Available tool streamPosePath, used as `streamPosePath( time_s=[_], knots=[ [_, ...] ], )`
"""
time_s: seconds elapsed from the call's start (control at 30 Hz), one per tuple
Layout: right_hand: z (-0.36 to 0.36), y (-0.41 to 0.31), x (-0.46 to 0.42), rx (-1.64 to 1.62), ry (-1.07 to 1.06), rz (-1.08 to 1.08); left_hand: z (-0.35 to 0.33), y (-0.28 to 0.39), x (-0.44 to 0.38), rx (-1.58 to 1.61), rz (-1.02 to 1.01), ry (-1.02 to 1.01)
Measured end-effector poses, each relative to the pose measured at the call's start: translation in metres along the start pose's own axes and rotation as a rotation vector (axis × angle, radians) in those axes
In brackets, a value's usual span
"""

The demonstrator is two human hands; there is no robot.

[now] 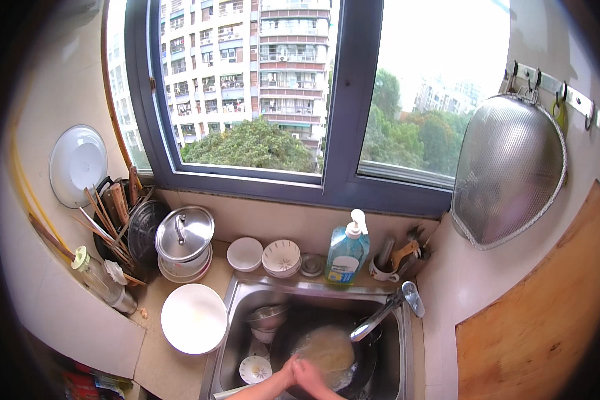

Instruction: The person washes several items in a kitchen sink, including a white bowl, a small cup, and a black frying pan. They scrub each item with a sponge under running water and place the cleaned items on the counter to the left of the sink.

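Note:
My left hand (289, 371) and my right hand (310, 375) meet low over the sink, pressed together at the near-left side of a dark wok (284, 344). Their fingers overlap and are slightly blurred, so whether anything is between them is hidden. Cloudy, brownish water (327, 347) with some foam fills the wok's middle. The wok sits inside a stainless-steel sink (407, 360). Over its right part reaches a chrome faucet (380, 320). To the left in the basin are a metal bowl (267, 314) and a small patterned bowl (255, 370).
A large white bowl (195, 318) stands on the counter left of the sink. Behind the sink are small bowls (245, 254), a blue soap pump bottle (346, 255) and a mug (380, 272) of utensils. A lidded pot (184, 234) stands back left; a mesh strainer (510, 170) hangs right.

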State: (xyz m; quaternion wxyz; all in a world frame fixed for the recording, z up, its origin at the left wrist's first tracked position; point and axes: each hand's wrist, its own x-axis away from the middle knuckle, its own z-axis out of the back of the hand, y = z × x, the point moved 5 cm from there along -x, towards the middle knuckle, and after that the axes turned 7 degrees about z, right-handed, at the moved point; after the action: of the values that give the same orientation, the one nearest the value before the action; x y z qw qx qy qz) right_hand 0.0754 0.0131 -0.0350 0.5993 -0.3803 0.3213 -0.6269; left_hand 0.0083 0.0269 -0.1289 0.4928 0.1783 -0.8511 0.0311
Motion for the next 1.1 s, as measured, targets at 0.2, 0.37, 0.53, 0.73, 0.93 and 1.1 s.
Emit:
streamPosePath(
  time_s=[0.2, 0.37, 0.53, 0.73, 0.93, 1.1],
  knots=[
    [0.018, 0.068, -0.027, 0.318, 0.067, 0.094, 0.009, -0.036, -0.095, -0.022, -0.096, -0.193],
    [0.042, 0.111, -0.035, 0.486, 0.029, -0.065, 0.016, -0.003, -0.066, -0.634, -0.373, 0.262],
    [0.035, 0.141, -0.011, 0.408, 0.383, -0.045, -0.006, 0.0, 0.009, -0.25, -0.125, 0.111],
    [-0.05, 0.07, -0.009, -0.15, 0.053, 0.109, 0.01, 0.0, -0.002, -0.082, -0.119, -0.167],
    [-0.012, 0.084, -0.027, 0.362, -0.088, 0.079, -0.014, -0.016, -0.037, -0.065, -0.125, -0.175],
    [0.037, 0.135, -0.034, 0.442, 0.0, -0.126, -0.015, -0.014, -0.024, -0.185, -0.2, -0.104]
  ],
)
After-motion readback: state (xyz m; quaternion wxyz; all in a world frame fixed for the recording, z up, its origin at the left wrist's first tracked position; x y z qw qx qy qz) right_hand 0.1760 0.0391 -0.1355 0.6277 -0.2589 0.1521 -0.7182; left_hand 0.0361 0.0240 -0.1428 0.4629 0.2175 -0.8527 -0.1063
